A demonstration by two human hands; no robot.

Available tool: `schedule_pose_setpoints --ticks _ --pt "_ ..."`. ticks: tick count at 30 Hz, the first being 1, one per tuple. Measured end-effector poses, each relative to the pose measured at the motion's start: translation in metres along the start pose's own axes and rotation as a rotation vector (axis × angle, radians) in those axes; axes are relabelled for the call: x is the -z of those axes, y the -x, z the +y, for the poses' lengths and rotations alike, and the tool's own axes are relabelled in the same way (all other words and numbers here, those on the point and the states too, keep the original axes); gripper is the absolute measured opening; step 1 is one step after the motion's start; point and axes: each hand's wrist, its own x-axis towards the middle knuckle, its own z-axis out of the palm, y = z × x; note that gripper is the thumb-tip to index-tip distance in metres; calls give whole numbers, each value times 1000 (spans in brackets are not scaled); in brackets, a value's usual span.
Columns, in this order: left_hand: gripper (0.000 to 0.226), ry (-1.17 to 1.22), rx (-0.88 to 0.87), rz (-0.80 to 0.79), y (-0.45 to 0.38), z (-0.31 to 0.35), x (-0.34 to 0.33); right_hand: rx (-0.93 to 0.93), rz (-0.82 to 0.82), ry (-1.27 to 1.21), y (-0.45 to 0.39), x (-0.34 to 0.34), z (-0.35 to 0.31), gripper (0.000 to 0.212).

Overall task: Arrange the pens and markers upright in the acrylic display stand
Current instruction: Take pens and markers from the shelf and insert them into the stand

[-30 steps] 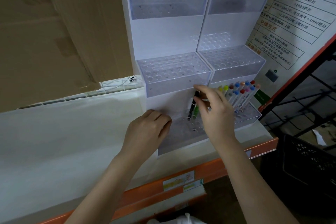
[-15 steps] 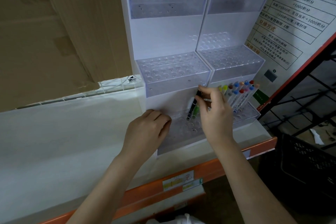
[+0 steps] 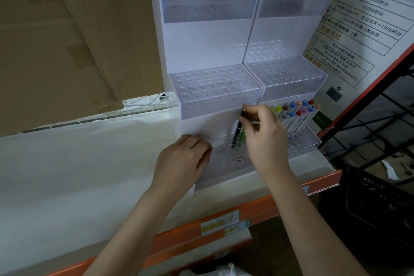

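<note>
Right hand (image 3: 266, 139) edged slightly right since a second ago, pinching black pen (image 3: 238, 132) upright over stand's (image 3: 212, 87) near tier, left hand (image 3: 182, 161) curled against its left edge, unmoved

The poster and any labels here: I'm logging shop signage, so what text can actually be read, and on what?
"兑换方式", orange heading on the white poster.
"+500积分" and "+1000积分", on the same poster; its smaller lines are too blurred to read.
Shelf-edge label: print too small to read.
Black pen held by the right hand: print unreadable.
</note>
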Motion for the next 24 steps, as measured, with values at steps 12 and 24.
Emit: schedule_pose_setpoints --ticks 12,24 --pt "28 12 0 -1 1 -1 -2 -47 30 -5 -1 1 4 19" --pt "27 -10 2 6 0 1 0 93 1 100 -2 -1 -1 17"
